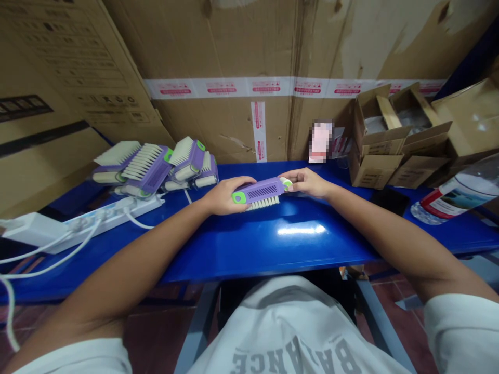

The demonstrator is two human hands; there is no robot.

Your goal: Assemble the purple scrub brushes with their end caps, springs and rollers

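A purple brush with green ends and white bristles rests bristles-down on the blue table, near its middle. My left hand wraps around the brush's left end. My right hand pinches the small round white-and-green piece at its right end. Both hands are closed on the brush.
Several more purple brushes lie piled at the back left. A white power strip with cables runs along the left. Small open cardboard boxes stand at the back right, beside a plastic bottle. Large cardboard cartons wall the back.
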